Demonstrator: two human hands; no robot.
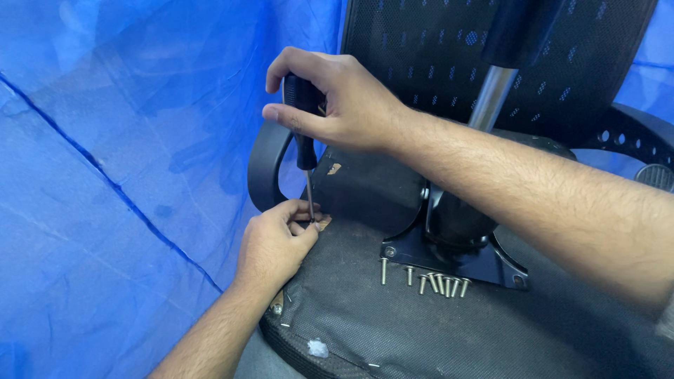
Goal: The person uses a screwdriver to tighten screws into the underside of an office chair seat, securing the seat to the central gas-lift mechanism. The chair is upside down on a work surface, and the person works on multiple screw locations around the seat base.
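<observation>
Holding the screwdriver [306,151] upright, the right hand [337,102] is wrapped tight around its black handle while the tip sits down at the near-left corner of the upturned chair seat [421,323], right by the black armrest loop [265,165]. The left hand [275,244] is pinched in around the tip, fingers steadying whatever's under it; can't actually see the screw itself, it's hidden by the fingers. Going by how things lie, I'd say this is somewhere mid-job: a row of loose silver screws [430,279] lies on the fabric just in front of the black metal base plate [456,256], whose near holes look empty. The gas-lift cylinder [491,95] sticks up from that plate, with blue sheeting [126,175] all around.
</observation>
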